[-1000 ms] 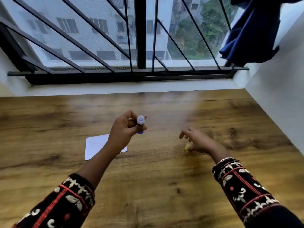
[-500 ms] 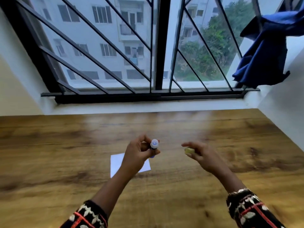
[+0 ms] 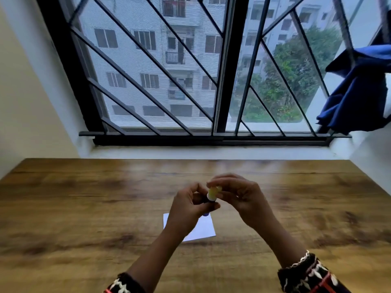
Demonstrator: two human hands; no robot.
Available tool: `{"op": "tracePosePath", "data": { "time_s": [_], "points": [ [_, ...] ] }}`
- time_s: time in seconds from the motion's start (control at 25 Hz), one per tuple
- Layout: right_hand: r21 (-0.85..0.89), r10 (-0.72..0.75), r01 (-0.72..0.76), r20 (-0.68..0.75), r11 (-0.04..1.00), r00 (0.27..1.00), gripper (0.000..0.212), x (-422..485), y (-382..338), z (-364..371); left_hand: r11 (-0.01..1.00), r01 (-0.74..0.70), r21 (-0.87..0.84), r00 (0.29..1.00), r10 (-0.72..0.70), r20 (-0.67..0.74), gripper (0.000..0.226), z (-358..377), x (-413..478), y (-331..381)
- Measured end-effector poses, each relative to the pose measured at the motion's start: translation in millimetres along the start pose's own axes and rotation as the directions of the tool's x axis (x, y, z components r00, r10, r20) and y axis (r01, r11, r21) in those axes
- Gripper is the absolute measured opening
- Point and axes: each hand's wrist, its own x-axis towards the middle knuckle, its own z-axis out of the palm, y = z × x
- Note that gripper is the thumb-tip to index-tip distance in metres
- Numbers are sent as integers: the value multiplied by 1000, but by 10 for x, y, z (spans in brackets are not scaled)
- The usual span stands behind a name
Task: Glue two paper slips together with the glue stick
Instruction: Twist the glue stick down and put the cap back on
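My left hand point(image 3: 188, 208) grips a small blue glue stick point(image 3: 210, 197) upright above the wooden table point(image 3: 84, 208). My right hand point(image 3: 239, 195) pinches a yellow cap point(image 3: 214, 190) right at the top of the stick, touching it. A white paper slip point(image 3: 204, 227) lies flat on the table below, partly hidden by my left wrist. Only one slip outline shows.
A barred window point(image 3: 190, 81) and white sill point(image 3: 211, 152) run along the table's far edge. White walls close in on the left and right. A blue cloth point(image 3: 359, 96) hangs at the upper right.
My right hand picked the yellow cap off the table and carried it left to the top of the glue stick. The view tilted upward and drifted left.
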Motion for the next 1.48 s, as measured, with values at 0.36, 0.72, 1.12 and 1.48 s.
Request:
{"op": "tracePosePath", "data": {
  "time_s": [0.36,0.72,1.12,1.48],
  "points": [
    [-559,-128,229,215,797,968,20,138,-156,78,999,-33,13,999,32,5,19,-133,-58,61],
    [-814,-163,235,174,532,971,34,126,-231,186,983,-87,164,995,78,59,20,-141,-87,77],
    [-733,-21,269,328,625,944,17,82,-65,155,998,7,67,997,-12,77,27,-200,-115,-26],
    [-194,126,-146,-112,970,986,14,-212,130,334,997,-30,69,999,29,20,20,-39,-184,-132]
  ]
}}
